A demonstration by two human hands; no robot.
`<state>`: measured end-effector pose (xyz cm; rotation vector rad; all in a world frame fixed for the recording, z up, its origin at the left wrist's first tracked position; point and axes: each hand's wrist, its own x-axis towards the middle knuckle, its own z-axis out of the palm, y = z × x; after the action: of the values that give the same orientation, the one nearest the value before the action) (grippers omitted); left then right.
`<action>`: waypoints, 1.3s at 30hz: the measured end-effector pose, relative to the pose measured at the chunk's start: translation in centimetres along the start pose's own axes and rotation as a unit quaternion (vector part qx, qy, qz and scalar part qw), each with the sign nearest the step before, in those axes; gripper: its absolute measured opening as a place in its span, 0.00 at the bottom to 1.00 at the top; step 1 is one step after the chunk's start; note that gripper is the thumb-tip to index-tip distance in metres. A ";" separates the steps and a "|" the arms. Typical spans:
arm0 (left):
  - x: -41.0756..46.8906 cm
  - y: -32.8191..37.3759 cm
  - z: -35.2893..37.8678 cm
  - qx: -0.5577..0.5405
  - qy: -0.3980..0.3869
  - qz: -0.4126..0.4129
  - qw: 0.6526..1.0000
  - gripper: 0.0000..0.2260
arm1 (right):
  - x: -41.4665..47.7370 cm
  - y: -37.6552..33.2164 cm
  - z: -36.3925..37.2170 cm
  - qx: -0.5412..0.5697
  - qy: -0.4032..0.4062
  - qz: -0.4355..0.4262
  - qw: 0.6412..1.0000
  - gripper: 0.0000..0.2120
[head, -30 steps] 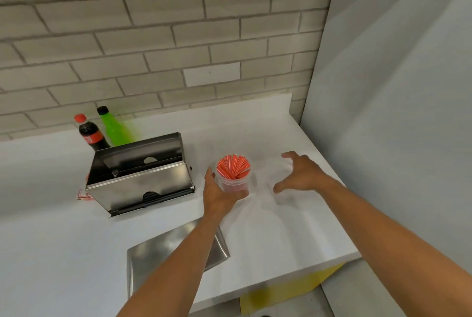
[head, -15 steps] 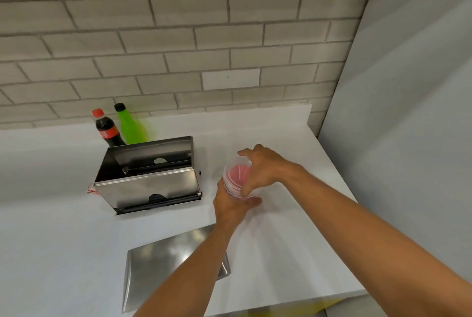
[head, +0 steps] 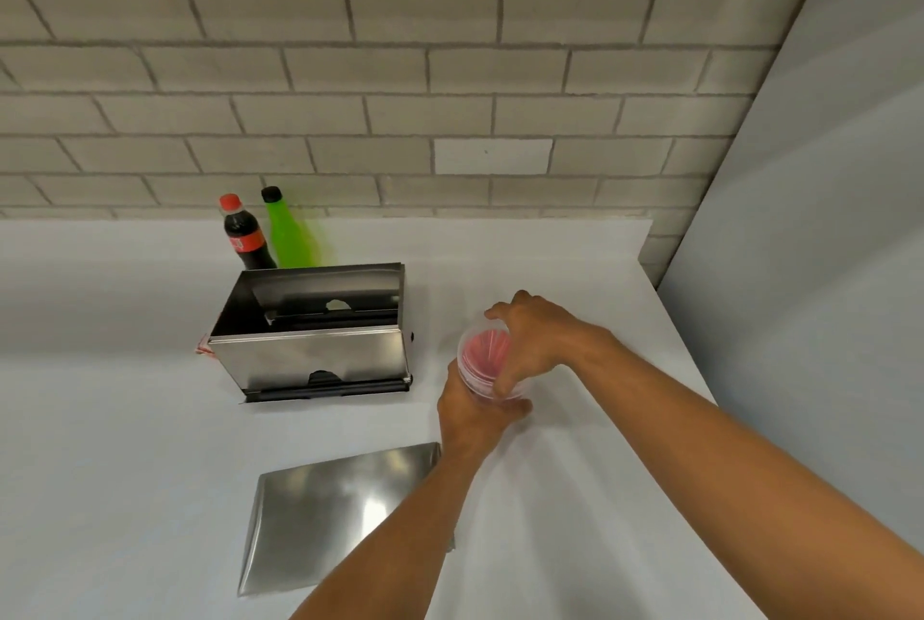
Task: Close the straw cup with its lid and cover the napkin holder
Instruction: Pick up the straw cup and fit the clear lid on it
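So the cup [head: 479, 369] of red straws sat on the white counter [head: 575, 494], just to the right of the napkin holder [head: 320, 349]. The left hand [head: 475, 414] was wrapped around the cup's near side from below, fingers curled against the wall, thumb up along its left edge. The right hand [head: 537, 339] came over the top from the far right side, fingers spread and bent down around the rim, pressing a clear lid [head: 482, 352] onto the cup. The straws showed pink and hazy through the plastic, so the lid was lying over the mouth. Whether it had snapped on all the way round, I couldn't tell.

The holder itself was shiny steel and stood open at the top, with a dark slot inside and a half-round cutout in its front plate. Its cover [head: 340, 509], a flat steel sheet, lay on the counter in front of the holder, well apart from it, and the left forearm crossed over its right corner.

Behind the holder, up against the brick wall [head: 450, 69], stood a cola bottle [head: 246, 239] with a red cap and a green bottle [head: 290, 239] with a black cap, side by side. Something red and white [head: 204, 347] poked out at the holder's left bottom corner, too small to make out.
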<state>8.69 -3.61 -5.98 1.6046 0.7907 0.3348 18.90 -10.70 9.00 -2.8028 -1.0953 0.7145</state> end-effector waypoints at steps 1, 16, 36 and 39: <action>0.0 0.0 0.0 0.000 0.002 0.000 1.000 0.43 | 0.0 0.0 0.0 -0.002 -0.001 -0.003 1.000 0.59; 0.2 -0.4 0.2 0.053 0.027 0.029 0.998 0.47 | 1.4 0.1 -0.8 -0.060 -0.061 -0.044 0.995 0.61; -0.5 0.8 -0.5 0.105 0.029 0.056 0.993 0.46 | 1.8 -0.6 -1.3 -0.142 -0.084 -0.092 0.982 0.59; -0.5 0.8 -0.5 0.107 0.030 0.059 0.992 0.46 | 1.9 -0.5 -1.4 -0.143 -0.084 -0.103 0.981 0.58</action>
<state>8.25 -3.62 -4.99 1.8544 0.7999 0.3950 20.40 -8.97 9.57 -2.8308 -1.6115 0.8446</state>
